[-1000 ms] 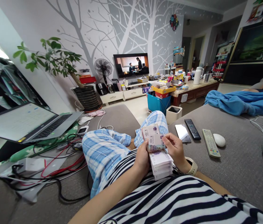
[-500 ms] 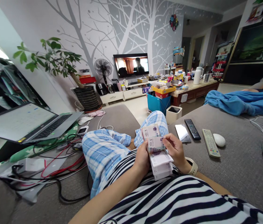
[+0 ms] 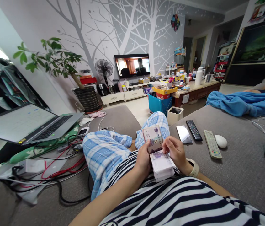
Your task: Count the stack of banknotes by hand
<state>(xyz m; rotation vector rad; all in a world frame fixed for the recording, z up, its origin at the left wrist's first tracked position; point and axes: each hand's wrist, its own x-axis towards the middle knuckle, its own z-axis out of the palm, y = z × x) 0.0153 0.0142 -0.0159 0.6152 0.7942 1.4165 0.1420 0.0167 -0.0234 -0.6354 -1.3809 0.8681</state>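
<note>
A thick stack of banknotes [image 3: 161,163] rests against my striped shirt, above my lap. My left hand [image 3: 143,160] is closed round the stack's left side, its thumb pressing the notes. My right hand [image 3: 176,150], with a pale watch band at the wrist, pinches the top notes at their right edge. The upper notes [image 3: 153,136] are bent upward and show a purple "5". My knees in blue checked trousers [image 3: 106,149] lie just beyond the hands.
On the grey sofa to my right lie a phone [image 3: 184,134], a black remote [image 3: 194,130], a white remote [image 3: 212,144] and a white mouse [image 3: 221,141]. An open laptop [image 3: 26,124] and tangled cables [image 3: 59,163] are at my left. A person lies under a blue blanket [image 3: 245,102].
My right hand has drawn the top note down onto the stack, and another note now stands bent upward. The picture on the far television has changed.
</note>
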